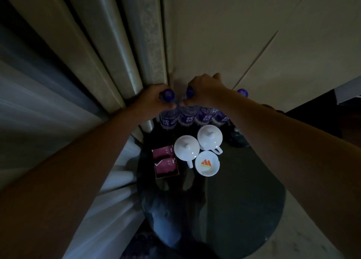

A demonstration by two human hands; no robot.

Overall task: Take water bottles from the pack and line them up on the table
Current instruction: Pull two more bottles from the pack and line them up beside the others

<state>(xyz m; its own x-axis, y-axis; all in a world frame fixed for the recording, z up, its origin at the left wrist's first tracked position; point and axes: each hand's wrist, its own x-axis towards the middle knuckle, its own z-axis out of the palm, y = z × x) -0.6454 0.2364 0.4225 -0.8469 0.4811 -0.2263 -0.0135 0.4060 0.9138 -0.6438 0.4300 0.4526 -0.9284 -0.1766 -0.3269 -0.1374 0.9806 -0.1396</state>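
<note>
Several clear water bottles with purple labels and purple caps stand in a row at the far edge of a dark glass table (244,200), close to the wall. My left hand (150,100) is closed around the neck of the leftmost bottle (168,120), just under its cap. My right hand (205,91) grips the neck of the second bottle (185,118). Two more bottles (206,117) stand to the right, partly hidden behind my right forearm, with one cap (242,92) showing beyond it. No pack is visible.
Two white lidded cups (186,148) (210,137) and a white dish with an orange logo (207,164) sit just in front of the bottles. A maroon box of sachets (166,164) lies to their left. Curtains (78,63) hang at the left; the wall is behind.
</note>
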